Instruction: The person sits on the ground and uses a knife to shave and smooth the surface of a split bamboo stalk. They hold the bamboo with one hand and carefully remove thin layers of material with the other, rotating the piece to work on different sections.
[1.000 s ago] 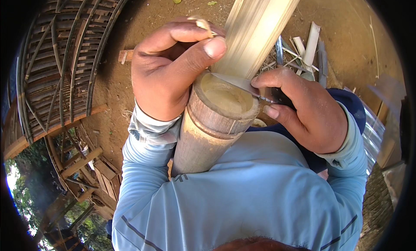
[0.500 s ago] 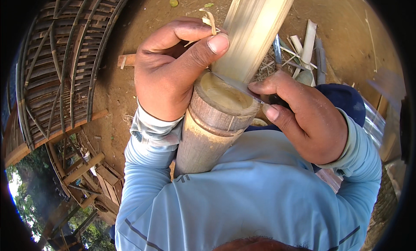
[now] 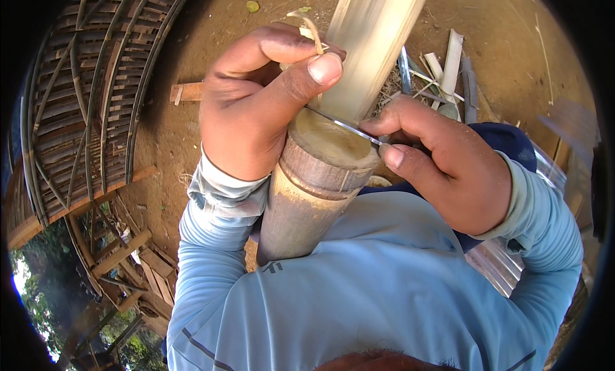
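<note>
My left hand [image 3: 266, 92] pinches a thin, curled bamboo strip [image 3: 310, 29] between thumb and forefinger, its pale end sticking up. A thin knife blade [image 3: 343, 124] is in my right hand [image 3: 448, 163], gripped between thumb and fingers. The blade slants across the open top of a thick bamboo tube [image 3: 307, 201], its tip by my left thumb. The tube stands tilted against my body, and my left wrist is beside its rim. Behind it rises a broad, pale split bamboo piece [image 3: 378, 38]. My right palm hides the knife's handle.
Bamboo offcuts [image 3: 451, 67] and shavings lie on the dirt floor [image 3: 512, 70] at the far right. A slatted bamboo structure [image 3: 96, 83] fills the left side. A short wooden piece [image 3: 186, 92] rests on the ground left of my left hand. Clear ribbed sheeting [image 3: 496, 265] lies by my right elbow.
The knife blade has turned to show its edge, and my right hand has shifted slightly left. My left hand has risen a little, still pinching the strip.
</note>
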Motion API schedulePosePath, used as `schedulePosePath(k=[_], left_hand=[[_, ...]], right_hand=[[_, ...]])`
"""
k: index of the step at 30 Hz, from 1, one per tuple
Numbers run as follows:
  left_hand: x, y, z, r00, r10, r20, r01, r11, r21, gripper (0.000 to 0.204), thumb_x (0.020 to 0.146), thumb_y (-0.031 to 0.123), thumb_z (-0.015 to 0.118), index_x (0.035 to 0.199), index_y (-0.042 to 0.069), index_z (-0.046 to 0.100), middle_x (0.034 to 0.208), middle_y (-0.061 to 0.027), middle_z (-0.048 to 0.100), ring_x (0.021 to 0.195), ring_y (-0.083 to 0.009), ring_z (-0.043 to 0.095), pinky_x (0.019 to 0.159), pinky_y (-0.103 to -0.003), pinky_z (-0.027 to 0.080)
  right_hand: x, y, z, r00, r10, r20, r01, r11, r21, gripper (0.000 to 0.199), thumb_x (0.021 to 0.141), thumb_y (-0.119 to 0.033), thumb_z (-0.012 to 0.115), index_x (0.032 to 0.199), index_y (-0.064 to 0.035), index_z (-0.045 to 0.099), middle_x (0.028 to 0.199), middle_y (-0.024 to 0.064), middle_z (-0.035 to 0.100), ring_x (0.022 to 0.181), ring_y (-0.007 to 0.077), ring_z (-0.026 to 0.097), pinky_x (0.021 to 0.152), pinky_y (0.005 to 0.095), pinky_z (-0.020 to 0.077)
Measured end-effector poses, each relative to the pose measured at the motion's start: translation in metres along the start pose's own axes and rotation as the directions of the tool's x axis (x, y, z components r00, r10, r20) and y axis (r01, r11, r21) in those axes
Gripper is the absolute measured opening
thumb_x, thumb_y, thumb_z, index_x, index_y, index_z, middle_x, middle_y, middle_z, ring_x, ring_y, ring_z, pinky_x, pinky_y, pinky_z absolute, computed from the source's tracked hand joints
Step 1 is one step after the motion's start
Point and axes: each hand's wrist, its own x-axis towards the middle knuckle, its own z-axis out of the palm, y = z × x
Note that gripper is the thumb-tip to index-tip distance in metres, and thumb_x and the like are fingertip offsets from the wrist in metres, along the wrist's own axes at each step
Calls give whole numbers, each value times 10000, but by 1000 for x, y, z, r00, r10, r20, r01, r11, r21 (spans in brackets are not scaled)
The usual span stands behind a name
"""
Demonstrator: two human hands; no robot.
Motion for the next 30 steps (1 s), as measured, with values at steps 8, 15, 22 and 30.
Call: schedulePosePath(k=[8,15,22,30], left_hand=[[-8,-12,0,939,-58,-340,-18,976,-218,251,974,73,640,1213,-2,628,1213,-130,674,1141,-214,623,993,-376,474],[-54,-18,-10,921,-387,-46,360,890,-279,985,905,437,699,1558,-80,173,1559,-252,324,1424,-312,373,1169,-432,293],[-75,-22,-20,884,-353,306,448,825,-345,1340,670,508,901,1563,-98,106,1570,-239,299,1469,-322,290,1211,-421,173],[-72,-18,-31,804,-444,396,579,738,-347,1289,663,425,915,1556,-89,140,1534,-193,374,1440,-290,344,1199,-406,215]], right_hand=[[-6,-3,-13,997,44,67,-53,991,123,284,1074,-134,427,1300,26,492,968,77,619,811,103,600,734,245,485],[-17,9,6,953,-9,-303,8,1000,-5,310,1089,-163,384,1335,3,472,992,92,651,717,98,605,662,241,509],[-4,6,-2,881,-248,-404,51,897,-439,285,1070,-101,426,1338,-18,480,955,81,636,739,107,569,679,250,477],[8,-3,-6,830,-244,-501,16,909,-416,275,1072,-110,458,1333,-29,490,895,51,619,728,80,534,664,221,452]])
